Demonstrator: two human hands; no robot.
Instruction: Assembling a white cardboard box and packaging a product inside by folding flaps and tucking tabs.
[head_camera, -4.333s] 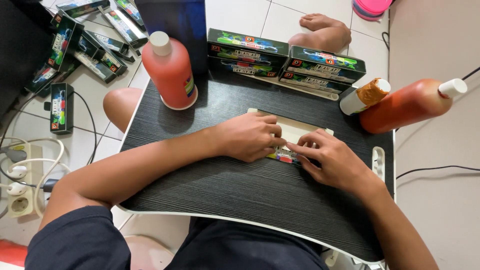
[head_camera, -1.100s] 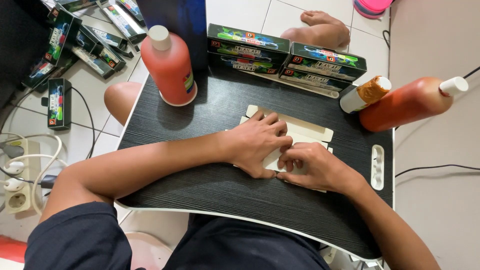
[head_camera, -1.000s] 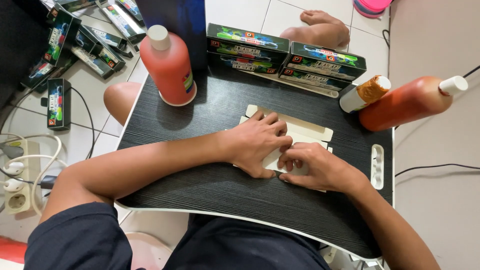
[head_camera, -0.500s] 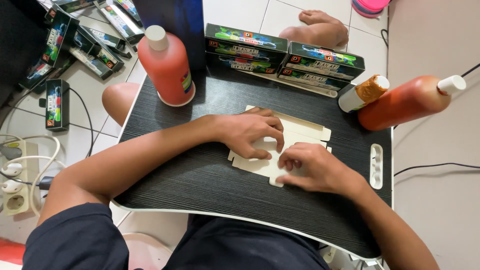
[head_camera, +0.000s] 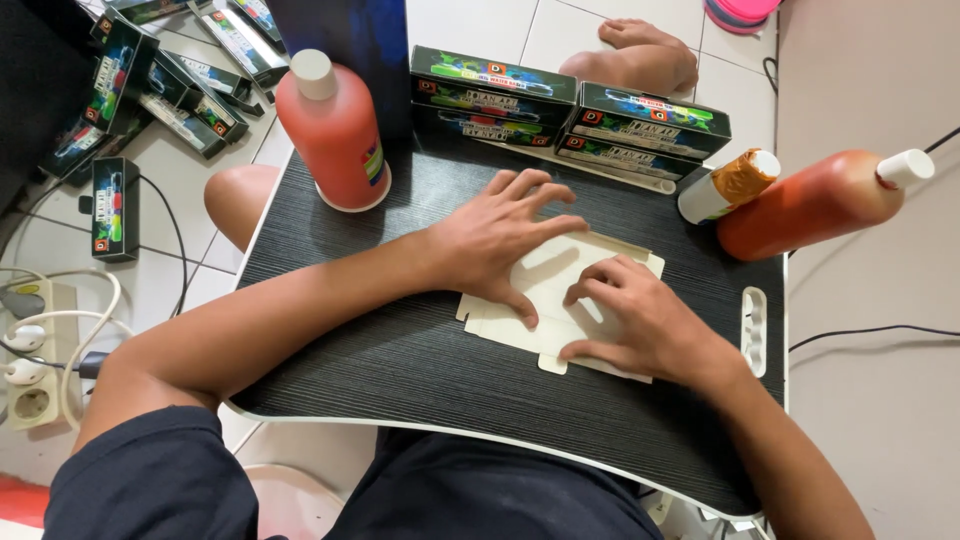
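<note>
We see a pale cream cardboard box blank (head_camera: 545, 305), unfolded and lying flat with its plain inner side up on the dark wood-grain table (head_camera: 400, 370). Small tabs jut from its near and left edges, and a narrow flap runs along its far edge. It sits near the table's middle, slightly skewed. Both of our hands press on it, covering much of its surface.

Cardboard blank (head_camera: 560, 300) partly under both hands, scattered boxes (head_camera: 130, 75) cut off top left
</note>
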